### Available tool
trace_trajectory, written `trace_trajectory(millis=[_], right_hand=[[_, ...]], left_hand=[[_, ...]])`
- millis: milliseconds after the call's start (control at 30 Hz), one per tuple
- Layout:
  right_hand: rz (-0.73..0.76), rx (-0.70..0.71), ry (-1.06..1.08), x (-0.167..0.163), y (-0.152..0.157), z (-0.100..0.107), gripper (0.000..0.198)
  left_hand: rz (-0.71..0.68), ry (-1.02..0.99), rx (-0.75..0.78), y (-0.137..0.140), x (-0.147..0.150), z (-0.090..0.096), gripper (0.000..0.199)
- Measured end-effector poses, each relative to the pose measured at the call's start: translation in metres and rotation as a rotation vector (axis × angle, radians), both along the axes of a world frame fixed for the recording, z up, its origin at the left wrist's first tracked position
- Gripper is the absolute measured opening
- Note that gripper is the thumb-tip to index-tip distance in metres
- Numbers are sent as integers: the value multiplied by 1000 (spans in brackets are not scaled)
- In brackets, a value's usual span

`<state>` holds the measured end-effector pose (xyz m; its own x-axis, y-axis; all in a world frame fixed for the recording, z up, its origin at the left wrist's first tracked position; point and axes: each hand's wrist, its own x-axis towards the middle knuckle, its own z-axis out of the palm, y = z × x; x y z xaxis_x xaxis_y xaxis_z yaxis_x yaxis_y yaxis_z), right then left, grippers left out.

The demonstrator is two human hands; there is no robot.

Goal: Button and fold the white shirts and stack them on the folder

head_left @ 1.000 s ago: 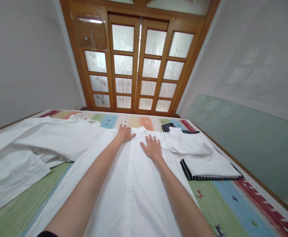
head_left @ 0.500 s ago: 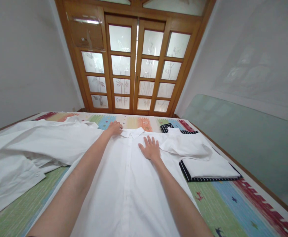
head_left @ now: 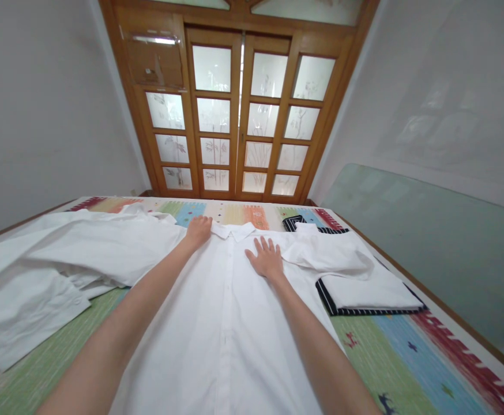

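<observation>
A white button-up shirt [head_left: 224,323] lies front side up, its collar [head_left: 234,230] toward the far side and its button strip running toward me. My left hand [head_left: 199,231] is closed at the shoulder just left of the collar, with the fingers curled over the fabric and their tips hidden. My right hand [head_left: 266,258] rests flat on the shirt's upper chest, right of the collar, fingers spread. On the right, the shirt's sleeve [head_left: 330,253] lies bunched over a folded white garment.
A patterned, multicoloured cover [head_left: 377,346] lies beneath everything. More white clothing [head_left: 66,248] with a cuff spreads at left. The folded white garment [head_left: 368,293] at right has black striped cloth [head_left: 332,305] under it. A pale green headboard-like panel [head_left: 425,219] borders the right; wooden glazed doors [head_left: 239,115] stand beyond.
My left hand's fingers have curled in at the shirt's shoulder, and its wrist has lifted slightly. My right hand stays flat on the chest. The view has shifted a little.
</observation>
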<state>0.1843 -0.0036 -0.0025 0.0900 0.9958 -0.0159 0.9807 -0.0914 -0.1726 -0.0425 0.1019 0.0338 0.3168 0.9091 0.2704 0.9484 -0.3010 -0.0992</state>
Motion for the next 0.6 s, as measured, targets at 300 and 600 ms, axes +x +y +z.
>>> trace_trajectory(millis=[300,600], right_hand=[[6,-43,-35,1,3,0,73],[-2,-57,-8,2,12,3,71]], left_hand=[[-30,-34,-155,-6,-25,-28,37],[52,-162,9,7,-17,-28,31]])
